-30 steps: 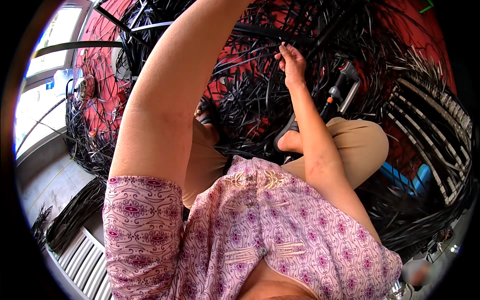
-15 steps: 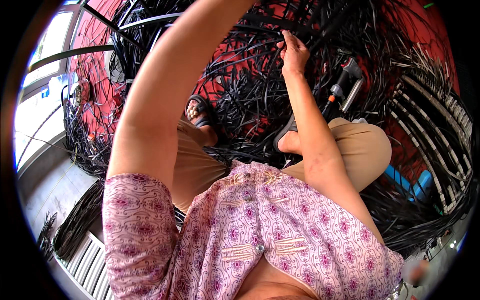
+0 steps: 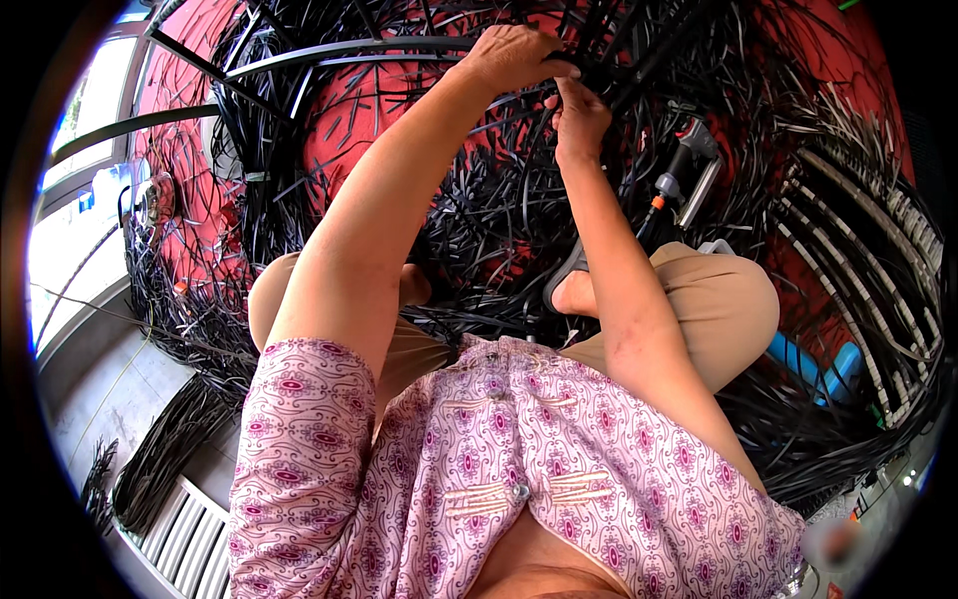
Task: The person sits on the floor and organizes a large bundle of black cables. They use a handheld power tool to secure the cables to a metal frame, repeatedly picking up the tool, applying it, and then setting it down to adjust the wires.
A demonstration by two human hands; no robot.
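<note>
My left hand (image 3: 514,58) reaches to the far middle, at a black frame (image 3: 419,45) of thin bars. Its thumb points right, almost meeting my right hand, and its other fingers curl down beside the frame, partly hidden. Just below and to the right, my right hand (image 3: 581,118) has its fingers bent in and its index finger and thumb close together near the bar joint. Black flat strips (image 3: 499,190) lie tangled under and around both hands. Whatever is pinched there is too dark and thin to make out.
Right of my right hand lies an air-tool-like gun (image 3: 689,160) with an orange fitting. A stack of curved, wrapped frame pieces (image 3: 858,270) stands at the right, near a blue object (image 3: 843,369). Strip bundles (image 3: 175,449) lie by a white slatted piece (image 3: 185,539) at lower left.
My left hand has come down from beyond the upper edge to join my right hand at the frame. The right hand has shifted slightly downward, its fingers more curled.
</note>
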